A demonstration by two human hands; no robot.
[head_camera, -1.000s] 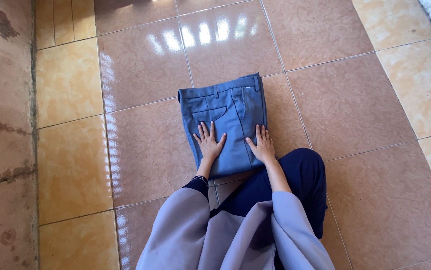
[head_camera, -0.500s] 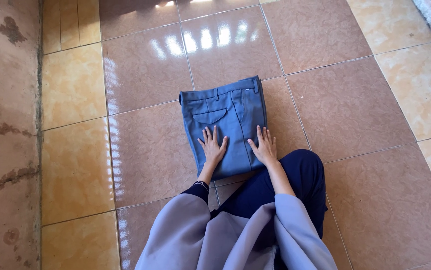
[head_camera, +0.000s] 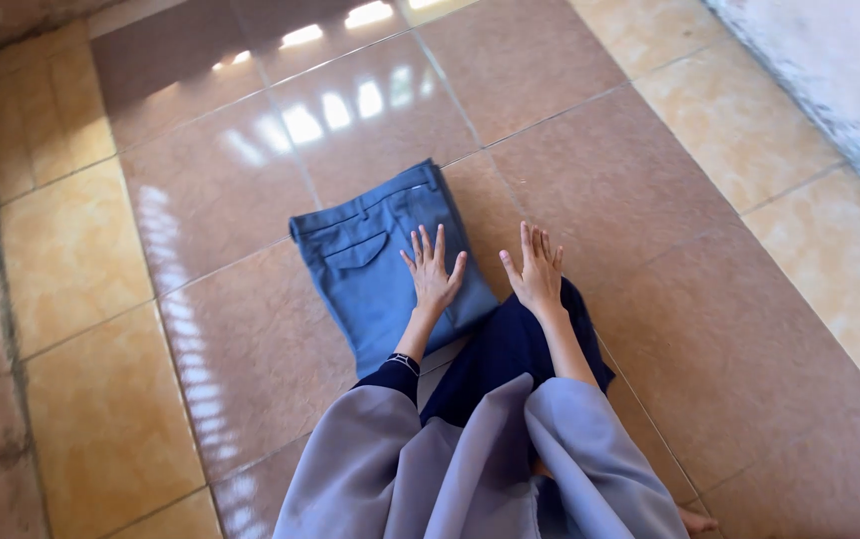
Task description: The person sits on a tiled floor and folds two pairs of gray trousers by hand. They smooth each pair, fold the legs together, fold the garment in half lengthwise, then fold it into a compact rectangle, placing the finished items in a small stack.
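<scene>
Two hands: I see both spread open, fingers splayed, gripping nothing.
Near edge: my grey sleeves and a dark blue trouser leg fill the bottom of the view; a bare foot peeks out at the lower right.
Left hand: it lies flat, palm down, on the right half of the folded blue trousers.
Right hand: it is open with the fingers pointing away from me, just beside the trousers' right edge and off the cloth; I cannot tell whether the palm presses the tile or the knee under it.
Folded trousers: they lie on the floor just ahead of my knee, waistband at the far end, back pocket facing up on the left half, the near end touching my lap.
Edges: the long sides of the fold run straight, slightly slanted to the tile joints.
Open room: I see bare tile to the left, right and beyond the trousers.
Containers: the one pocket lies flat, and I cannot see inside it.
Floor: glossy reddish-brown tiles, with a band of yellow tiles along the left.
Far part: bright window reflections sit on the tiles; a pale rough wall base runs along the upper right.
</scene>
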